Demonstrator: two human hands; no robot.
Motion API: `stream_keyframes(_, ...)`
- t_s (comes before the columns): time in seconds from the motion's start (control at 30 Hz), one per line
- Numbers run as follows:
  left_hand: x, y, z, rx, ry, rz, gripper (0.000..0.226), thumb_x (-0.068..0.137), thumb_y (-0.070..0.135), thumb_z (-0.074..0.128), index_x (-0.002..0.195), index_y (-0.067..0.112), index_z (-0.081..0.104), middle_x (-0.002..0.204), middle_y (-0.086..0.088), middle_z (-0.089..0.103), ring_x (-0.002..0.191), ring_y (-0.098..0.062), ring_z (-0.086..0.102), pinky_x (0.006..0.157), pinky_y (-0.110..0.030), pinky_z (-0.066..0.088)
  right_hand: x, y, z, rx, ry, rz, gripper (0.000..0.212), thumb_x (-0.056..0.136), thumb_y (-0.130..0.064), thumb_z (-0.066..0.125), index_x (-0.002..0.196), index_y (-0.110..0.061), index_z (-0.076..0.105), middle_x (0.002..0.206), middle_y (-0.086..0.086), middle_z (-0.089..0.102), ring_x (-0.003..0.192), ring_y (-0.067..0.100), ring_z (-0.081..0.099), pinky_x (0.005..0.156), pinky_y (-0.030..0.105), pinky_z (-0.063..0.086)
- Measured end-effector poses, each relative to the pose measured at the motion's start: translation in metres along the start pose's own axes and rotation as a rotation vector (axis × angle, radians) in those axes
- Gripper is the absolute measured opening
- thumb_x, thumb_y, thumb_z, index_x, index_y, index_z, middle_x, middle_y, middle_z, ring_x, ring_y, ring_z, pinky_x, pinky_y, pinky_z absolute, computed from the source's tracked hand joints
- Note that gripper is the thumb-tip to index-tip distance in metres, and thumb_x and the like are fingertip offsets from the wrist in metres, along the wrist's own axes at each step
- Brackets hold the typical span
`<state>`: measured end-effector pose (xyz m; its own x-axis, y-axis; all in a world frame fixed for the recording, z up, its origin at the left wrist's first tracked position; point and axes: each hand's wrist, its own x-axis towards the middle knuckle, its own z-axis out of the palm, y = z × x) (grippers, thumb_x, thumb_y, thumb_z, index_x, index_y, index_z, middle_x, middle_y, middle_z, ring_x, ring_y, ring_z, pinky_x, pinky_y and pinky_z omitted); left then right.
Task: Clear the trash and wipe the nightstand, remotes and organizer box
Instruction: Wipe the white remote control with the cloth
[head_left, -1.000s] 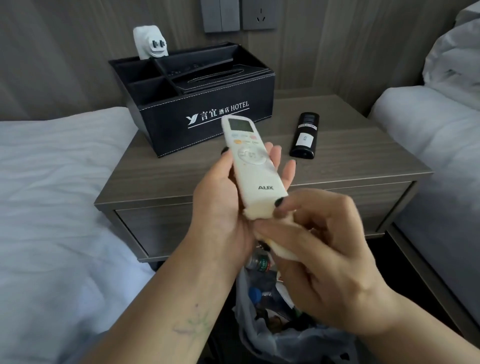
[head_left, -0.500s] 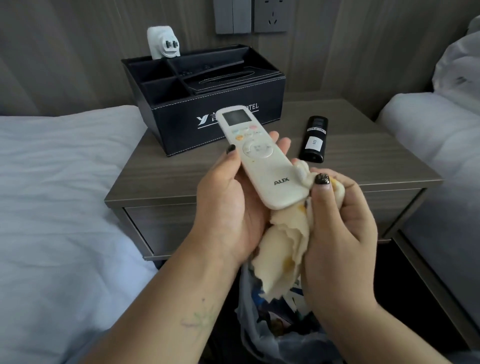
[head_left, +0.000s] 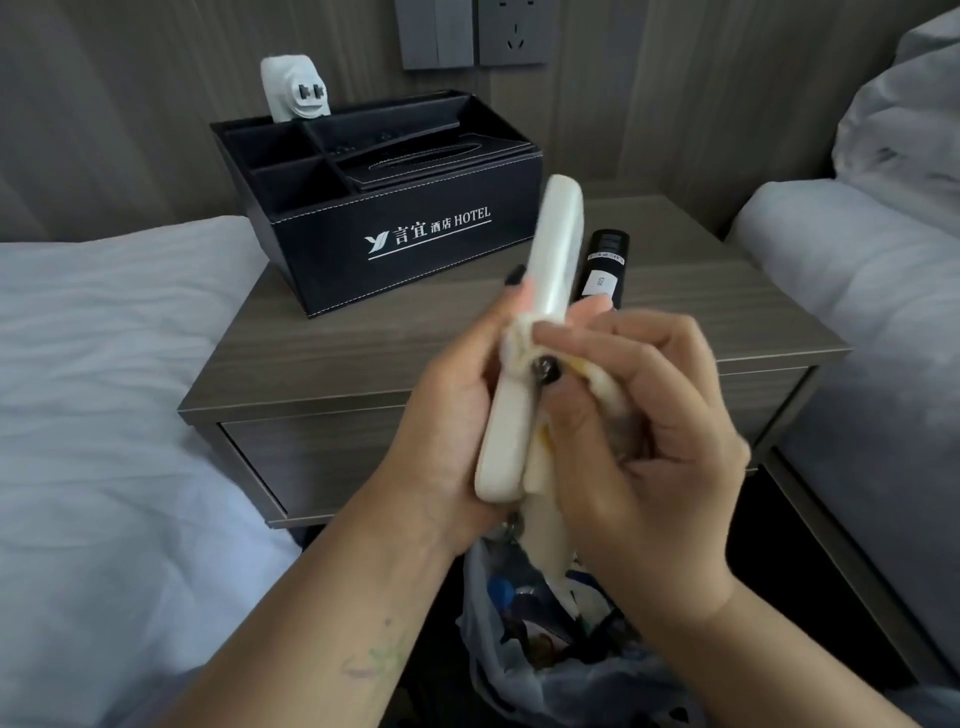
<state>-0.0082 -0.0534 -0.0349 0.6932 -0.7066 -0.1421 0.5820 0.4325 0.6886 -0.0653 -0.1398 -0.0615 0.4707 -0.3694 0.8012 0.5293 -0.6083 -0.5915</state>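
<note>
Left hand (head_left: 457, 415): grips white AC remote (head_left: 535, 338) round lower body, fingers behind, thumb side toward camera; remote held on edge, top end tilted up toward 12 o'clock, button face turned away. Right hand (head_left: 639, 431): pinches pale yellow cloth (head_left: 540, 467) against remote's side at mid-length; rest of cloth hangs down at 6 o'clock. Both hands blurred, so exact finger placement cannot be read.

Location: remote held in air above front edge of nightstand (head_left: 363, 338), directly over open trash bag (head_left: 519, 649) on floor.

Step in hand, judged: wiping side edge of AC remote.

Procedure, recommended:
1. Keep left grip low on body so upper half stays free for cloth.
2. Run cloth full length, btm to top, one edge at a time.
3. Rotate remote approx. a quarter turn after each pass; cover back, other edge, then button face.
4. Press lightly over buttons and display; avoid forcing moisture into gaps.
5. Hold firm: drop would land remote in trash bag.

Remaining, judged: black remote (head_left: 605, 265) lying flat on nightstand at 1 o'clock from hands; black organizer box (head_left: 415, 234) at 11 o'clock, white plug adapter (head_left: 293, 88) standing in its rear left compartment. Nightstand top to be wiped last, w/ items lifted.
</note>
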Motion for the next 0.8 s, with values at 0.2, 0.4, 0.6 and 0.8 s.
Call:
stream_keyframes(0.2,0.0,-0.014,0.005,0.086,-0.162,0.069,0.031,0.086,0.036,0.059,0.099,0.012,0.073,0.089,-0.01,0.065,0.082,-0.024,0.061,0.077,-0.033,0.051,0.031,0.008,-0.007,-0.066,0.175,0.014,0.017,0.087,0.001,0.064,0.101,-0.007,0.07,0.093,0.013,0.06,0.088,0.016,0.059,0.078,0.02,0.048)
stream_keyframes(0.4,0.009,-0.03,0.007,0.237,-0.02,0.292,0.041,0.071,0.028,0.066,0.103,0.003,0.065,0.073,-0.012,0.064,0.063,-0.023,0.059,0.058,-0.031,0.051,0.066,0.006,-0.01,-0.056,0.152,0.082,0.018,0.089,-0.007,0.06,0.099,-0.014,0.073,0.095,0.005,0.065,0.088,-0.001,0.058,0.08,0.013,0.044)
stream_keyframes(0.6,0.008,-0.026,0.004,0.332,0.02,0.392,0.058,0.065,0.021,0.07,0.121,0.008,0.067,0.1,-0.01,0.074,0.086,-0.022,0.07,0.074,-0.036,0.06,0.086,0.002,-0.014,0.154,0.062,0.483,0.018,0.09,-0.013,0.06,0.082,-0.006,0.073,0.068,0.001,0.062,0.062,0.009,0.053,0.06,0.025,0.046)
stream_keyframes(0.8,0.009,-0.019,-0.001,0.17,-0.002,0.333,0.047,0.06,0.028,0.081,0.104,0.015,0.072,0.086,-0.007,0.072,0.074,-0.022,0.067,0.063,-0.034,0.054,0.073,-0.014,0.001,0.107,0.069,0.353,0.016,0.09,-0.015,0.062,0.079,-0.024,0.07,0.084,-0.003,0.067,0.077,0.003,0.061,0.071,0.02,0.048)
